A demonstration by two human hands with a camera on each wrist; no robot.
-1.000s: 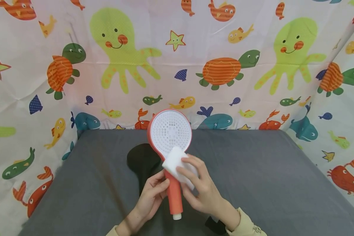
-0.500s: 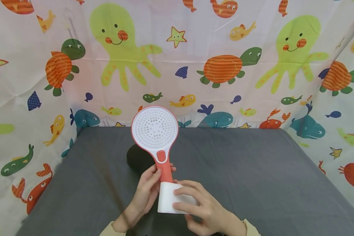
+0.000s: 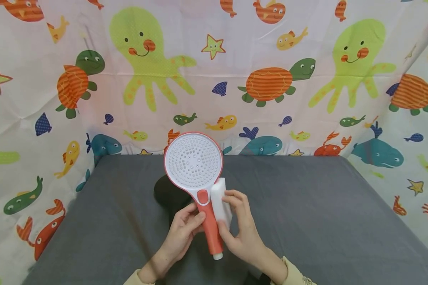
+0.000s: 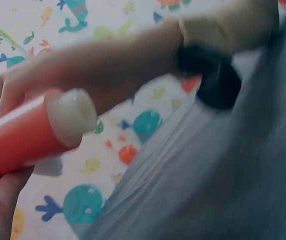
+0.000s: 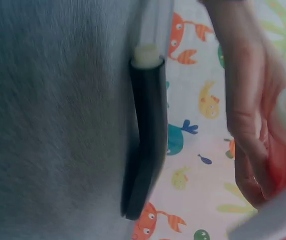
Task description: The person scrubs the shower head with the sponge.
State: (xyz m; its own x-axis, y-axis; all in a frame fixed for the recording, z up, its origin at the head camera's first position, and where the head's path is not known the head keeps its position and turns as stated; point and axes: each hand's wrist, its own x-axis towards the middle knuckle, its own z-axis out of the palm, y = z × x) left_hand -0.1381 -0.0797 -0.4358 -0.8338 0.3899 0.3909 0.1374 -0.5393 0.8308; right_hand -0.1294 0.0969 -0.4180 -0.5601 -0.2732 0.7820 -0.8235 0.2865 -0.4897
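A red shower head with a white nozzle face stands tilted in the air, its face toward the head camera. My left hand grips its red handle from the left, thumb in front. A white sponge block lies along the right side of the handle, pinched between the thumb and fingers of my right hand. The handle's pale threaded end shows close up in the left wrist view. Part of the sponge appears blurred in the right wrist view.
Behind the hands a black object lies on the grey cloth-covered table; the right wrist view shows a black handle with a pale end. A curtain printed with sea animals hangs around the table.
The sponge went from the front of the neck down to the lower handle, then back up to the handle's right side. The shower head shifted left, then slightly back right and down.
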